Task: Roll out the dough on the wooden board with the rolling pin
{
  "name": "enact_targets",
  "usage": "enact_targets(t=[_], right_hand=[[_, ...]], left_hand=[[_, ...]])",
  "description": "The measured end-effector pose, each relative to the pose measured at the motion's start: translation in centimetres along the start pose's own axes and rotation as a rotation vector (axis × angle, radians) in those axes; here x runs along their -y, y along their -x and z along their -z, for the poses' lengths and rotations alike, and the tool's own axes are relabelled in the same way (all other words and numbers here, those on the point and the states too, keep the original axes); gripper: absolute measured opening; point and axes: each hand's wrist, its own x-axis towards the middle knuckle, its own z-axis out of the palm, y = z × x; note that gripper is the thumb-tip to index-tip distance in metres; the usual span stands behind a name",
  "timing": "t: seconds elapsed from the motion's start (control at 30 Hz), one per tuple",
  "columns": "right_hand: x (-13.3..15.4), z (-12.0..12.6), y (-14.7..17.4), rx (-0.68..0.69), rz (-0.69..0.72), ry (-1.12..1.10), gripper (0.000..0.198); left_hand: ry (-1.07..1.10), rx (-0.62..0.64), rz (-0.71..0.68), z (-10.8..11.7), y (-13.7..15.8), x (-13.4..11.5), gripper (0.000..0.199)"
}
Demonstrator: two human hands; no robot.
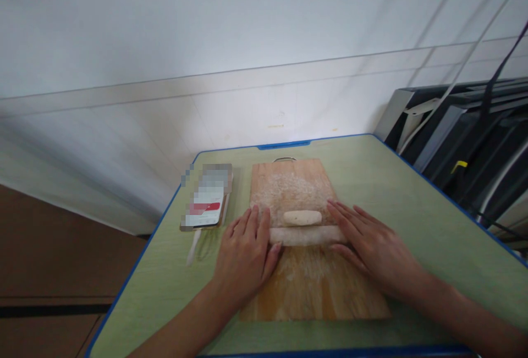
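A flour-dusted rolling pin (pixel 306 236) lies crosswise on a wooden cutting board (pixel 317 292). My left hand (pixel 246 248) is over its left end, fingers stretched to the far side and thumb on the near side. Over the right end, my right hand (pixel 371 245) holds it the same way, with the thumb nearer me. Both ends are hidden under the palms. Just beyond the pin, close to or touching it, a short pale log of dough (pixel 302 218) rests on the board. White flour (pixel 291 185) is spread over the far half of the board.
The green table (pixel 412 209) has a blue edge. Left of the board, a phone (pixel 206 204) leans on a stand, its screen partly blurred out. Dark flat panels and cables (pixel 466 138) stand past the right edge. A white wall (pixel 247 116) is behind the table.
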Motion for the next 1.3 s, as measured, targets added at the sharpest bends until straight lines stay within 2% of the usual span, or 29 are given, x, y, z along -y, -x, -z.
enact_targets(t=[0.17,0.3,0.63,0.87,1.17,1.3], right_hand=[[-0.2,0.1,-0.9,0.044,-0.007,0.009,0.055],[-0.7,0.1,-2.0,0.081,-0.054,0.010,0.057],[-3.3,-0.8,-5.7,0.171,-0.137,-0.097,0.054],[-5.0,-2.3,-7.1,0.221,-0.200,-0.167,0.060],[-7.0,-3.9,-8.7,0.269,-0.170,-0.238,0.065],[-7.7,-4.8,-9.1,0.228,-0.162,-0.268,0.065]], left_hand=[[0.073,0.120,0.059,0.1,-1.5,0.3,0.052],[0.092,0.168,0.089,0.3,-2.8,0.7,0.050],[0.075,0.139,0.192,0.0,-5.9,1.3,0.043],[0.076,0.174,0.234,-0.5,-7.6,1.9,0.044],[0.090,0.207,0.260,-1.3,-9.0,2.9,0.047],[0.080,0.217,0.281,-1.5,-9.5,3.0,0.048]])
